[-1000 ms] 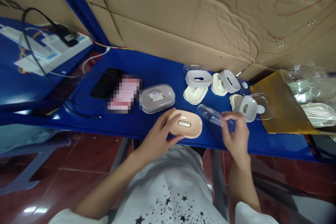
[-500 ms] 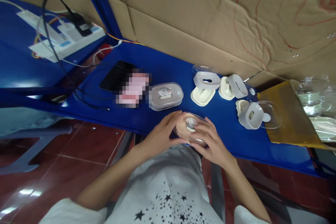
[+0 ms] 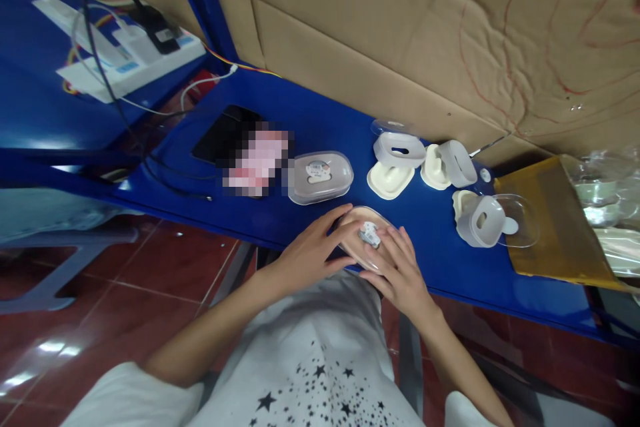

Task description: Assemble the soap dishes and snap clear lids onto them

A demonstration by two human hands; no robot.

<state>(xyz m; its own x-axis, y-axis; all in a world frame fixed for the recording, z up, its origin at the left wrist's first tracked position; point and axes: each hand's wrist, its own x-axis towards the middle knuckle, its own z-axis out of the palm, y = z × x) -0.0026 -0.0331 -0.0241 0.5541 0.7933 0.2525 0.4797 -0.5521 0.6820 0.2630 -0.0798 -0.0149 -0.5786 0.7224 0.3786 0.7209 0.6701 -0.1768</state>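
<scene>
An oval pinkish-beige plastic box (image 3: 356, 250) with a clear cover lies at the table's front edge, close to my shirt. A small printed label (image 3: 370, 234) shows on its top. My left hand (image 3: 316, 248) grips the left end, thumb low and fingers over the upper rim. The right end is in my right hand (image 3: 399, 271), whose fingers lie across the top beside the label. Just beyond stands a similar closed oval box (image 3: 323, 177) with a label on top. The underside of the held box is hidden.
Grey-white box shells (image 3: 399, 149) with cream bases (image 3: 390, 180) and clear covers (image 3: 523, 220) stand apart at the right. A yellow-brown carton (image 3: 547, 220) adjoins wrapped containers (image 3: 613, 240). At left are a phone (image 3: 257, 160), cables and a power strip (image 3: 135, 67).
My fingers have shifted over the box top; the left index finger now reaches nearer the label, and the right fingers sit off it. The view has moved slightly.
</scene>
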